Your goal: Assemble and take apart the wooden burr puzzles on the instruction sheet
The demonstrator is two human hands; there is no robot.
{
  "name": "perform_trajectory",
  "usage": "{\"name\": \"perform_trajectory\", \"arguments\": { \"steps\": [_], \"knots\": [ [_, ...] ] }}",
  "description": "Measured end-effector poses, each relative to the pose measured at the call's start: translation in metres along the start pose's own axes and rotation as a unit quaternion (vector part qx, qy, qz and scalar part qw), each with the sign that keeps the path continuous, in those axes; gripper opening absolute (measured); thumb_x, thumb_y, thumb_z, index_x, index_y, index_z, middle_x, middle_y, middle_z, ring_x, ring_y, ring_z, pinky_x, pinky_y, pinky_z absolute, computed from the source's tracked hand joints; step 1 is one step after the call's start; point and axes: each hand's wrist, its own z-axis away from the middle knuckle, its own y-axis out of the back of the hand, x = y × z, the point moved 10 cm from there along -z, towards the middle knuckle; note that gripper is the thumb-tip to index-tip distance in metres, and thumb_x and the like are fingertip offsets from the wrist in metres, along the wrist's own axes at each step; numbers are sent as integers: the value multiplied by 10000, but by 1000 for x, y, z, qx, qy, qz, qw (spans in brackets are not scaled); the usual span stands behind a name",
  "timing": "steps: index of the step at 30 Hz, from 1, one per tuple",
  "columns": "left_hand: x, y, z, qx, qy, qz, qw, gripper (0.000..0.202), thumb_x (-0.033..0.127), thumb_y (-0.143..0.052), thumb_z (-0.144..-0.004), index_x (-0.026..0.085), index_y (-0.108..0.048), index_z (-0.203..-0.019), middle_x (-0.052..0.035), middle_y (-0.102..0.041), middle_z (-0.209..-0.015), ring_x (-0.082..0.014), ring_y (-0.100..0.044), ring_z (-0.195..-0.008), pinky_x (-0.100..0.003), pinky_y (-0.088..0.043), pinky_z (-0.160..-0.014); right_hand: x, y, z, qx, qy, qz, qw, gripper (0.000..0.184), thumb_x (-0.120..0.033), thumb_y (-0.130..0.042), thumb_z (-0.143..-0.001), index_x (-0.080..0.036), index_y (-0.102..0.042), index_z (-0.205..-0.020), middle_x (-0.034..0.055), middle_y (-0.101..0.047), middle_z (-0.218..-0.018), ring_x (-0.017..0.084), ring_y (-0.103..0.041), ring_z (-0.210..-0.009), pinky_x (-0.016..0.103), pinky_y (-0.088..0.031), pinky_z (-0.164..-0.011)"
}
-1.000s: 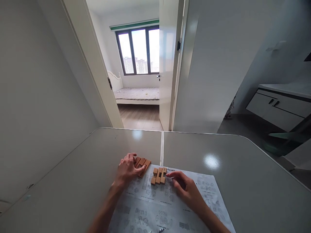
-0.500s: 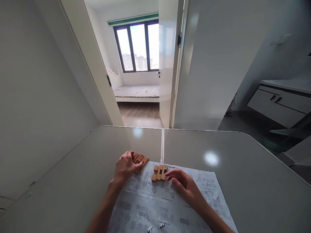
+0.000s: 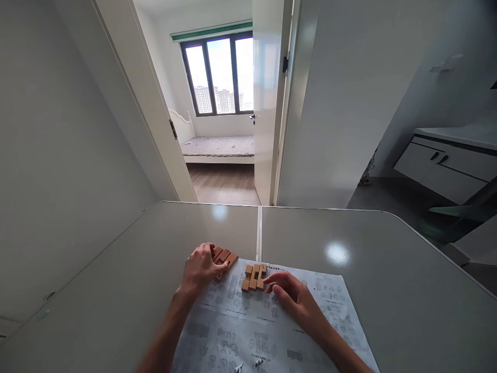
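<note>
Several notched wooden puzzle pieces (image 3: 229, 261) lie side by side at the top left corner of a printed paper sheet (image 3: 240, 324). My left hand (image 3: 201, 268) is curled over their left side, thumb at the near edge and fingers at the far edge. Part of these pieces is hidden beneath it. To their right, a second group of notched wooden pieces (image 3: 254, 277) rests flat on the paper, in lighter brown. Beside that group is my right hand (image 3: 290, 295), fingers loosely bent and thumb apart, with fingertips at the rightmost piece's edge.
The sheet lies on a glossy grey table (image 3: 310, 233) with a pale seam (image 3: 260, 233) down its middle. Small torn bits (image 3: 259, 362) show near the paper's lower edge. Past the table's far edge are an open door (image 3: 267, 103), a bed (image 3: 219, 147) and a white cabinet (image 3: 446, 166).
My left hand and the pieces under it have shifted very slightly. The right hand and the lighter group stay almost where they were.
</note>
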Motion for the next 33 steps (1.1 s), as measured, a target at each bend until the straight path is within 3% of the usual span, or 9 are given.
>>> {"name": "perform_trajectory", "arguments": {
  "steps": [13,21,27,33],
  "knots": [
    [2,-4,-2,-21,3,14,1000,361,419,-718,-807,218,-674,-1104,-73,-768,-1134,-246,-726,-988,-275,-486,-719,6,1,0,1,-7,14,1000,348,-534,-580,-988,-230,-688,-1118,88,-756,-1028,266,-683,-952,362,-518,-800],
    [1,-10,-1,-49,-13,-10,999,251,455,-615,-907,233,-702,-827,-48,-770,-898,-218,-706,-802,-265,-387,-625,6,1,2,3,-6,34,999,332,-516,-569,-993,-233,-694,-1116,84,-756,-1034,263,-683,-941,365,-524,-796],
    [-2,-19,-4,-69,-2,-52,996,280,432,-477,-1007,227,-658,-947,-84,-755,-1039,-257,-706,-915,-281,-363,-630,10,2,2,4,-8,40,999,327,-511,-568,-992,-234,-695,-1112,78,-757,-1011,253,-679,-911,358,-528,-784],
    [-7,-26,-6,-73,0,-47,996,313,492,-526,-983,215,-643,-896,-89,-751,-1019,-256,-703,-892,-287,-381,-635,12,2,1,5,-11,42,999,342,-518,-577,-985,-222,-699,-1107,81,-755,-1013,252,-676,-905,353,-525,-779]
  ]
}}
